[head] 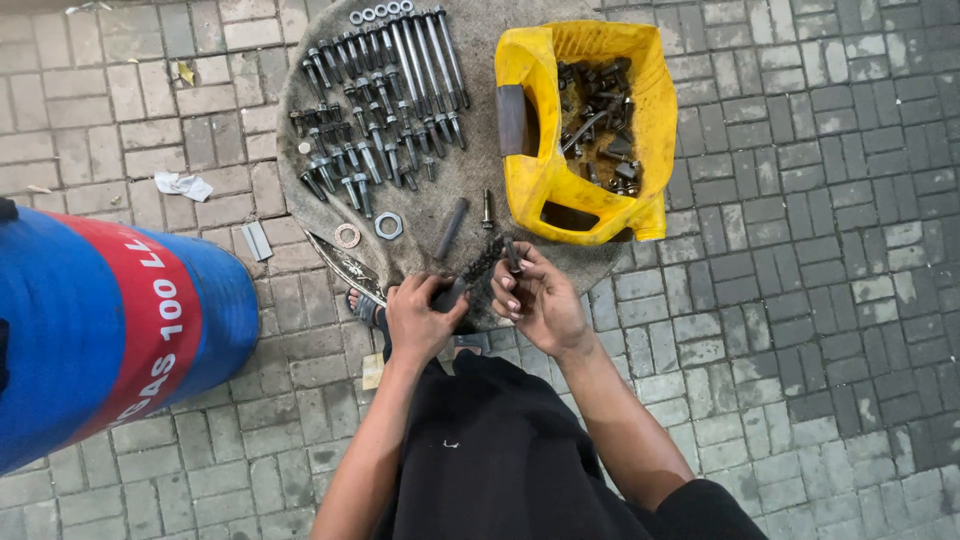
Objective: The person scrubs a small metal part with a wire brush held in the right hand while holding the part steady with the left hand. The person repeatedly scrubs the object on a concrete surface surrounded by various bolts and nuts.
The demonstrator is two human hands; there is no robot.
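Blue drum (100, 330) with red band, lying at far left on grey paving (820, 300). Round mat (460, 180) at centre top, laid with rows of bolts (380, 100). Yellow cut-open can (590, 130) on its right part, filled with dark nuts and bolts. Black rod (450, 228), washer (389, 225) and ring (348, 236) loose near the mat's near edge. Left hand (420, 318) curled around a dark wire brush (470, 275), bristles pointing toward the right hand (540, 300). Right fingers pinched on a small dark bolt (512, 256), possibly touching the bristles; contact unclear.
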